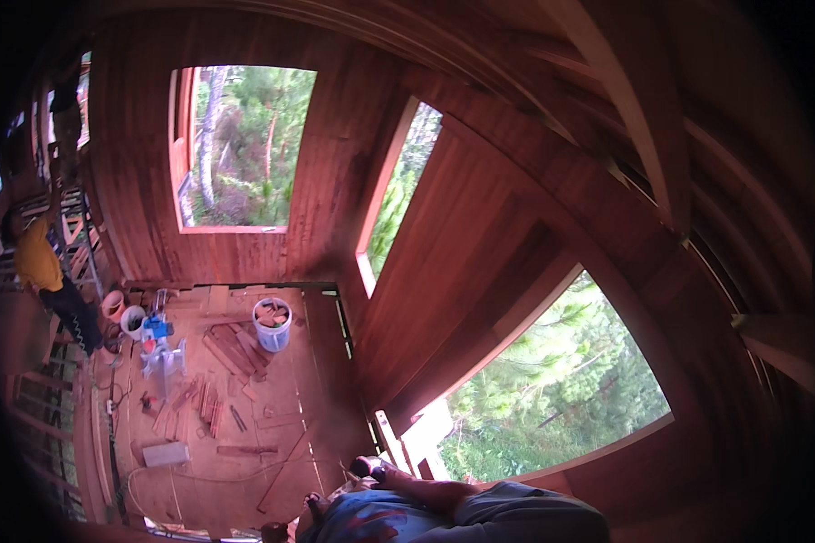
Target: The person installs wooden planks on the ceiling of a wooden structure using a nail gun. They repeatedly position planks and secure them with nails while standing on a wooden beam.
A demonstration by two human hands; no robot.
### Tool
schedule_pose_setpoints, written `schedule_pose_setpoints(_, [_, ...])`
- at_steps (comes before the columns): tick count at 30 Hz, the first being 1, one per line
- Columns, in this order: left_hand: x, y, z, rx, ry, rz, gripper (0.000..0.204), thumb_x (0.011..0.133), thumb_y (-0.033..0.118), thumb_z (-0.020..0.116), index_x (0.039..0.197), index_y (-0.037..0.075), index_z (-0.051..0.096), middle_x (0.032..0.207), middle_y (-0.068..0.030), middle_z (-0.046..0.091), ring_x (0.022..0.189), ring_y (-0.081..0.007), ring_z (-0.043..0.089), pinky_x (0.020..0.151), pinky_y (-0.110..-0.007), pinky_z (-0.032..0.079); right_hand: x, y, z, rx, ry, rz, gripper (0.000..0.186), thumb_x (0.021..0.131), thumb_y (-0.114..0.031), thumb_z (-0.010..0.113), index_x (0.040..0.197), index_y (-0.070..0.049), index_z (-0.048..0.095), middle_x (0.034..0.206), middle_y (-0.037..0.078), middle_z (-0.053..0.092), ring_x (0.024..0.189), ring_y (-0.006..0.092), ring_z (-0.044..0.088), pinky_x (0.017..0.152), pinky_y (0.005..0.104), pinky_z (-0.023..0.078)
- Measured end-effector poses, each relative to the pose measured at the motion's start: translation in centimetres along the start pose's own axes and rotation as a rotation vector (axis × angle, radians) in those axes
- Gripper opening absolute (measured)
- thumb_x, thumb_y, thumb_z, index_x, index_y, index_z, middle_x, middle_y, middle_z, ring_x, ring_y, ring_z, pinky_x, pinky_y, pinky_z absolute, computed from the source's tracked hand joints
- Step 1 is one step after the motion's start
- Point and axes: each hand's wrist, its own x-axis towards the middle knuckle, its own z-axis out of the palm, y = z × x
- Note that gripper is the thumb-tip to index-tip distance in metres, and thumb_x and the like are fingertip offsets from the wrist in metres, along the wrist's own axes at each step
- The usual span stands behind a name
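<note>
My right hand (388, 475) reaches out at the bottom centre, over my blue clothing (507, 516), closed on a dark cylindrical object (364, 467) with a pale rim. Its exact kind is unclear. My left hand (274, 532) seems to show only in small part at the lower edge, its fingers too hidden to tell their state. Beside my right hand stands a pale upright board (387, 433) by the window opening. Far below me on the plywood floor (281, 416) lie reddish board offcuts (231, 353) and a long pale block (165, 453).
A co-worker in a yellow top (38, 258) stands at left beside a metal ladder (81, 226). A blue saw (157, 330) and buckets (273, 337) stand below. Wooden walls (127, 136) have window openings, one large at lower right. Roof beams (647, 136) curve overhead; cords cross the floor.
</note>
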Motion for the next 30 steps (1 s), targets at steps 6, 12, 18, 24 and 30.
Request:
schedule_pose_setpoints(6, [-2.2,3.6,0.4,0.025,0.056,0.084,0.037,0.082,0.034,0.069,0.070,-0.001,0.067,0.060,-0.0083,0.063,0.049,-0.0184,0.060,0.045,-0.034,0.048,0.8,7.7,2.4,0.245,0.046,-0.175,0.058,0.071,-0.021,0.086,0.122,-0.010,0.060,0.121,0.012,0.064,0.120,0.0261,0.059,0.104,0.0387,0.044])
schedule_pose_setpoints(12, [-2.5,4.9,1.6,-0.077,0.030,0.063,0.050,0.082,0.045,0.071,0.071,-0.003,0.067,0.060,-0.0092,0.064,0.050,-0.0177,0.060,0.047,-0.035,0.047,0.3,13.0,4.9,0.342,0.219,-0.285,0.029,0.071,-0.017,0.083,0.093,-0.006,0.068,0.091,0.010,0.068,0.085,0.0244,0.066,0.079,0.0371,0.052])
schedule_pose_setpoints(18, [-0.2,5.7,0.9,0.016,0.085,0.109,0.044,0.080,0.039,0.072,0.081,-0.004,0.065,0.061,-0.0072,0.063,0.047,-0.0187,0.058,0.046,-0.038,0.048,-0.3,11.1,3.6,0.151,0.076,-0.213,0.062,0.072,-0.029,0.089,0.123,-0.009,0.060,0.122,0.013,0.063,0.120,0.0266,0.059,0.105,0.0394,0.044])
schedule_pose_setpoints(24, [0.5,4.1,1.3,0.169,0.078,0.074,0.045,0.081,0.041,0.070,0.084,-0.004,0.064,0.060,-0.0096,0.062,0.048,-0.0202,0.057,0.047,-0.041,0.047,-0.6,12.0,3.8,-0.034,-0.074,-0.005,0.060,0.074,-0.032,0.084,0.124,-0.011,0.058,0.117,0.014,0.064,0.115,0.0303,0.060,0.102,0.0383,0.046])
schedule_pose_setpoints(30, [-0.6,4.3,1.8,0.163,0.117,0.170,0.030,0.084,0.033,0.061,0.071,0.006,0.062,0.058,-0.0067,0.060,0.050,-0.0199,0.057,0.048,-0.040,0.047,-0.4,5.0,0.9,-0.046,-0.007,-0.031,0.057,0.075,-0.031,0.083,0.122,-0.011,0.059,0.118,0.013,0.064,0.116,0.0299,0.061,0.100,0.0382,0.047])
